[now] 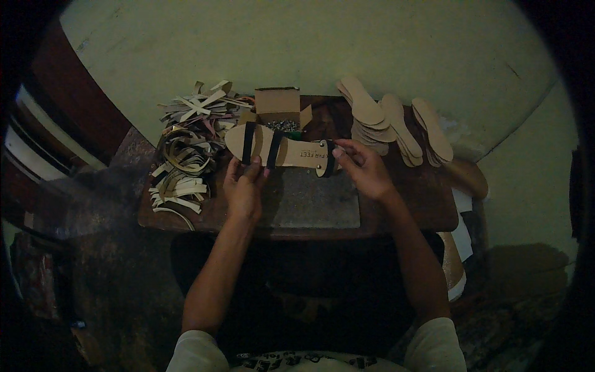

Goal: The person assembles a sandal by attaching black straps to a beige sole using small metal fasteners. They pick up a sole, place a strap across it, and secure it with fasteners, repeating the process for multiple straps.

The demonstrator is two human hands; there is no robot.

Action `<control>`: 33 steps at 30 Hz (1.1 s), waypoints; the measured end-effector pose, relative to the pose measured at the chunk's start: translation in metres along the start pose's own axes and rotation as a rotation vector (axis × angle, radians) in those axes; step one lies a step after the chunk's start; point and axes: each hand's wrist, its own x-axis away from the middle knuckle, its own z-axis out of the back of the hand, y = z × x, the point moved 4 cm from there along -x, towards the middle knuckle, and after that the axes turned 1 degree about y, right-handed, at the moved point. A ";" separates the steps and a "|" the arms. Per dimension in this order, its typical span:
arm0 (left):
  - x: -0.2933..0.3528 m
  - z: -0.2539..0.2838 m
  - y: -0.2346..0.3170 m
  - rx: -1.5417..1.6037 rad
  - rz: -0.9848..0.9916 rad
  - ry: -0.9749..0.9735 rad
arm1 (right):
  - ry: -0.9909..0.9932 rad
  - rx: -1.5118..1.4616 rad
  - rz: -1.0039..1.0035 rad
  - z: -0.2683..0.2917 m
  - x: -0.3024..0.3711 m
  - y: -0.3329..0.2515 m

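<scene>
A sandal (297, 152) with a tan insole and dark straps is held level above the table, its toe end to the left. Two straps cross the front part, and a third with round metal studs crosses near the heel. My left hand (243, 189) grips its near edge by the front straps, thumb on top. At the heel end, my right hand (365, 170) pinches the studded strap between thumb and fingers. Beneath the sandal lies a grey flat slab (316, 208) on the table.
On the brown table (409, 211), a heap of cut strips (186, 155) lies left. An opened cardboard box (277, 102) of small metal pieces stands behind the sandal. Stacked insoles (365, 108) sit at the back right, against the wall (322, 43).
</scene>
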 end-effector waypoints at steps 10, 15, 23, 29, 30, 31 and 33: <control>-0.005 0.007 0.001 -0.025 -0.024 0.097 | -0.148 -0.222 -0.070 -0.004 0.005 -0.013; -0.014 0.009 0.013 0.006 -0.077 0.061 | -0.385 -0.199 -0.213 -0.022 0.017 -0.014; -0.013 0.006 0.006 0.219 0.017 -0.090 | -0.171 -0.248 -0.191 -0.016 0.011 -0.012; 0.013 -0.018 -0.008 -0.106 -0.005 -0.152 | -0.036 -0.381 -0.098 -0.016 0.009 -0.011; 0.018 -0.022 -0.010 -0.169 0.020 -0.197 | -0.040 -0.372 -0.093 -0.019 0.011 -0.011; 0.022 -0.027 -0.012 -0.232 0.045 -0.241 | -0.044 -0.362 -0.087 -0.023 0.013 -0.010; 0.027 -0.031 -0.013 -0.341 0.010 -0.279 | -0.038 -0.382 -0.094 -0.030 0.015 -0.011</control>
